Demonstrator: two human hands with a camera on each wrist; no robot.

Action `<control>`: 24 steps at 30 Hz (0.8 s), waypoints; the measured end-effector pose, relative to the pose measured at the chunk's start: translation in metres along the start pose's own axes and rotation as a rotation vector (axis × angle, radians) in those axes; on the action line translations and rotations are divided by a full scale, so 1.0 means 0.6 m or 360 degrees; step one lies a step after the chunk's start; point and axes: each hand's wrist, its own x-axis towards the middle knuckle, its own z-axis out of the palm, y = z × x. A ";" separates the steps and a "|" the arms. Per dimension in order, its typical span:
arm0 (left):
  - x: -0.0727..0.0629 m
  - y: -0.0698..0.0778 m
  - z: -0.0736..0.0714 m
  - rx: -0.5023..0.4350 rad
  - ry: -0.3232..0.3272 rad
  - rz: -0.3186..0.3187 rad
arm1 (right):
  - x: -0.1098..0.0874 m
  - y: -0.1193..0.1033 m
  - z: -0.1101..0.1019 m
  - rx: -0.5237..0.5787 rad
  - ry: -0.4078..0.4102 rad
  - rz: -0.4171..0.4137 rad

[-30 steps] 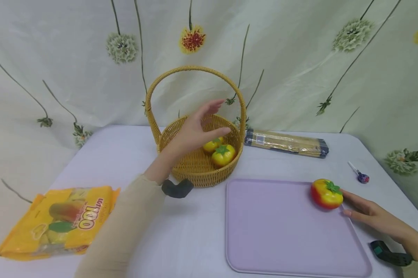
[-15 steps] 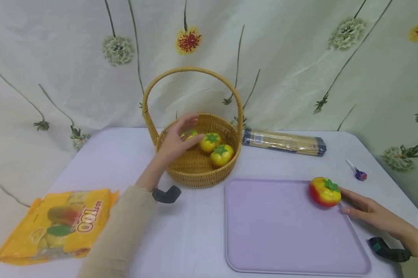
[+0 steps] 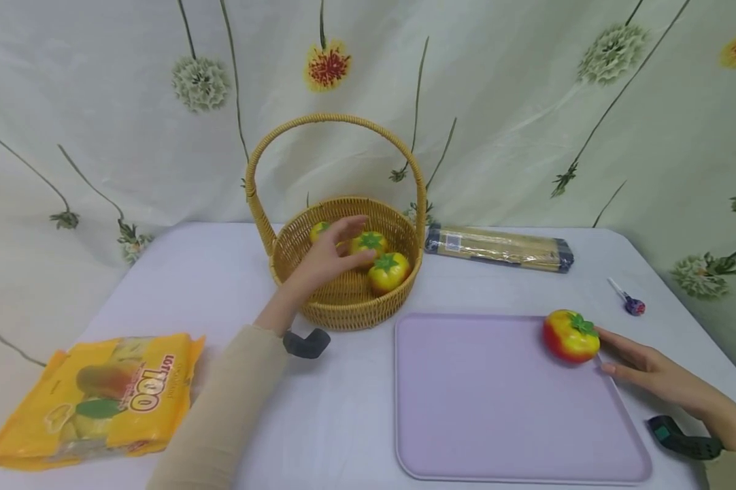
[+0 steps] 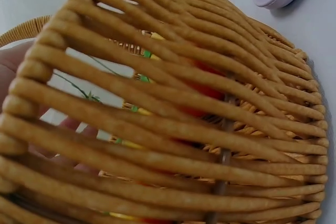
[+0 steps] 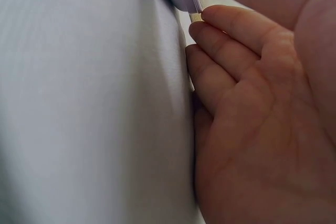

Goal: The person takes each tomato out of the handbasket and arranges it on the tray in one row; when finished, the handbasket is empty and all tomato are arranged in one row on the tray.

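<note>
The left hand (image 3: 323,260) hangs relaxed over a wicker basket (image 3: 349,316), "LOT 100" bag (image 3: 95,401) to its left; the right hand (image 3: 658,376) lies straight-fingered beside a persimmon (image 3: 569,337), lollipop (image 3: 634,306) beyond.

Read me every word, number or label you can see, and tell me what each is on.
"LOT": on the yellow bag.
"100": on the same bag, larger.
Too small to read: the bag's other print, the label on the long packet, any print on the lollipop.
</note>
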 end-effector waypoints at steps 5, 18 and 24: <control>0.001 0.003 0.003 0.0081 -0.0093 -0.0021 | 0.000 -0.002 0.000 0.0031 -0.0004 -0.0005; 0.006 0.007 0.013 0.0282 -0.0277 -0.0038 | 0.000 -0.003 0.001 0.0019 -0.0008 0.0010; 0.011 0.006 0.020 0.0383 -0.0321 -0.0009 | -0.001 0.001 0.000 0.0043 -0.0007 -0.0012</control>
